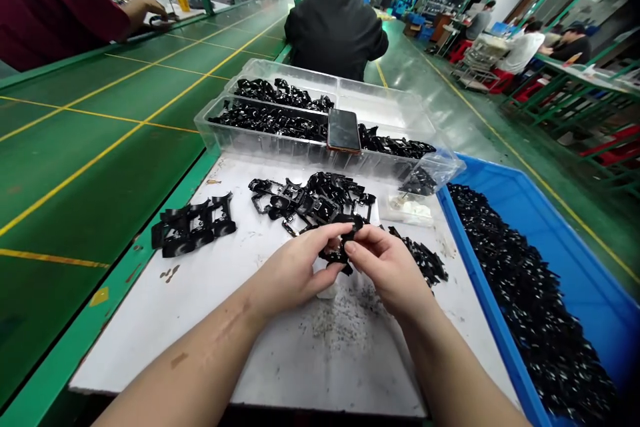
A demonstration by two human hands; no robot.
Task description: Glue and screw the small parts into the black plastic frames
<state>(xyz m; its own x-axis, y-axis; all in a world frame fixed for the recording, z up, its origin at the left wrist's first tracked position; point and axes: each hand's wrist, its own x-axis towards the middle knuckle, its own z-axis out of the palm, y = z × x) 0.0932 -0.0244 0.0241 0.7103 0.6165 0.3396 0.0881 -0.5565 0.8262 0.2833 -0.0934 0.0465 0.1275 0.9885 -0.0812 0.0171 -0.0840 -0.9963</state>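
- Fingers (334,232) of my left hand (295,265) and right hand (395,268) curl in and hold one small black part (341,255).
- That part is up over the white counter (150,327), in front of me.
- Just past my hands lies a messy black pile (325,200).
- To the left sit more black parts (201,236).
- Behind the pile, a phone (344,130) rests on a clear tray (270,147).
- On my right, a blue bin (595,293) holds lots of black bits (525,307).
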